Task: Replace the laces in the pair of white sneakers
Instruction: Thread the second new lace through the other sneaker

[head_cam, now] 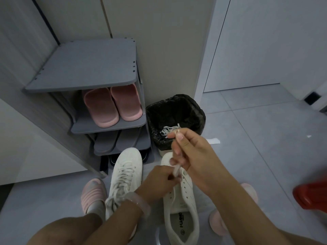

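Observation:
Two white sneakers stand on the grey floor. The left sneaker (124, 175) is laced with a white lace. The right sneaker (182, 206) shows bare eyelets along most of its length. A white lace (177, 169) runs from the right sneaker's front eyelets up through my right hand (191, 154), which pinches its upper end between thumb and finger. My left hand (159, 181) grips the same lace low down, just above the shoe. A bunch of white lace (167, 130) lies in the black-lined bin.
A grey shoe rack (85, 71) holds pink slippers (113, 105) and grey slippers (113, 141) at the left. The bin (177, 110) stands against the wall beside it. My feet wear pink slippers (92, 193). A red object (311, 195) sits at the right edge.

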